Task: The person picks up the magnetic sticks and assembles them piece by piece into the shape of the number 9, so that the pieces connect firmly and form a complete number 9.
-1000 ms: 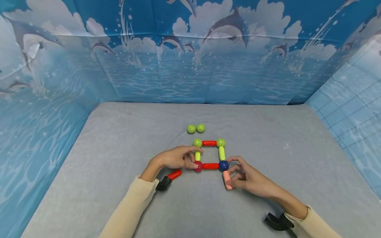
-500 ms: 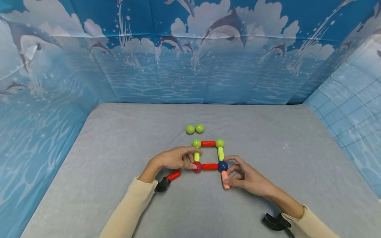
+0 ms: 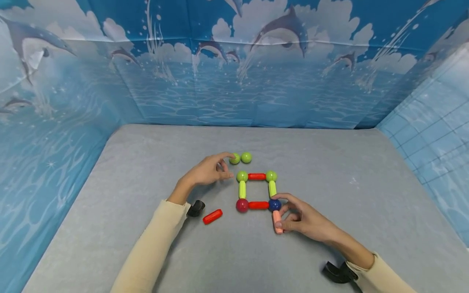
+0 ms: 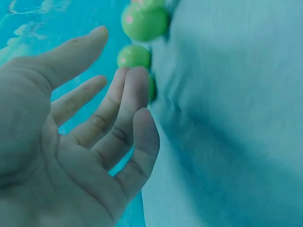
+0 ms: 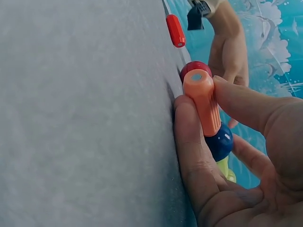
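A square of rods and balls lies on the grey table: two green balls at the far corners, a dark red ball (image 3: 242, 205) near left and a blue ball (image 3: 275, 204) near right. Red rods (image 3: 258, 205) and yellow-green rods (image 3: 242, 190) join them. My right hand (image 3: 309, 217) pinches an orange rod (image 5: 202, 97) between thumb and finger, its far end against the blue ball. My left hand (image 3: 205, 170) is at the loose green balls (image 3: 246, 157), fingers loosely bent and holding nothing. Its index fingertip overlaps the left green ball (image 3: 234, 158); contact is unclear.
A loose red rod (image 3: 212, 217) lies left of the square, near the left sleeve. Black wrist straps (image 3: 340, 272) sit on both wrists. Blue dolphin-print cloth (image 3: 234, 89) stands up behind the table (image 3: 154, 154) and along its sides.
My left hand has left the dark red ball and moved away from me to the loose green balls, uncovering the left side of the square. My right hand keeps its pinch on the orange rod.
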A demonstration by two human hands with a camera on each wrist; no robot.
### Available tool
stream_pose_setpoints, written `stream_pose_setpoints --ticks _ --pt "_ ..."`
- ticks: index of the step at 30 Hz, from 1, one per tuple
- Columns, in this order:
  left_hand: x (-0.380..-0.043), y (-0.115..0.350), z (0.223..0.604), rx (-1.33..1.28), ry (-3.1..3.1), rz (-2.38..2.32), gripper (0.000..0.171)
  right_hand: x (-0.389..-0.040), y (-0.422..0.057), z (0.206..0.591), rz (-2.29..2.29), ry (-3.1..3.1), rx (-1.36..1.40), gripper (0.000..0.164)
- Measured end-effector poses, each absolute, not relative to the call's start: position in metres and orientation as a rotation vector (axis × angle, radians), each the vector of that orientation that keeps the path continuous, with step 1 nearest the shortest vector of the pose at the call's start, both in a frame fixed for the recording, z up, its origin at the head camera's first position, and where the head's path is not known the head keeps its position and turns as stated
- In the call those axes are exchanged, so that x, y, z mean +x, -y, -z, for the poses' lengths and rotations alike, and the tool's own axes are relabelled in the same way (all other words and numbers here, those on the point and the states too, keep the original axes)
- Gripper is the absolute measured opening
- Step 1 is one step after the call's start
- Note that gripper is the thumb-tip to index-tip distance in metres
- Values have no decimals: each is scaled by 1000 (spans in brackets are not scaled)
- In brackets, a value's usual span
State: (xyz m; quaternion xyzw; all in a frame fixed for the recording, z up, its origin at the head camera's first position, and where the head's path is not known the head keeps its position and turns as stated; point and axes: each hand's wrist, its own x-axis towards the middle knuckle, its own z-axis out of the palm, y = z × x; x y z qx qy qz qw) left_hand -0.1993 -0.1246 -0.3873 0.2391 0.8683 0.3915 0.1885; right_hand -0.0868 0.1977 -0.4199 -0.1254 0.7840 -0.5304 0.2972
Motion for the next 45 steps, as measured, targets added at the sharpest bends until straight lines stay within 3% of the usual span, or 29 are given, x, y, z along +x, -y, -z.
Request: stream_pose_setpoints --ticks 9,21,36,45 --pt "-233 115 384 552 -2463 -1002 59 -88 -202 421 1456 -2044 -418 72" --pt "-247 117 386 445 -2285 -1031 50 -87 -201 422 1459 -2041 -437 71" --pt "-234 111 392 451 -2482 -966 43 -88 -203 421 1448 -2059 -442 72" --pt "-205 121 376 568 -2534 -1045 36 -87 -202 421 1430 -2080 -434 70"
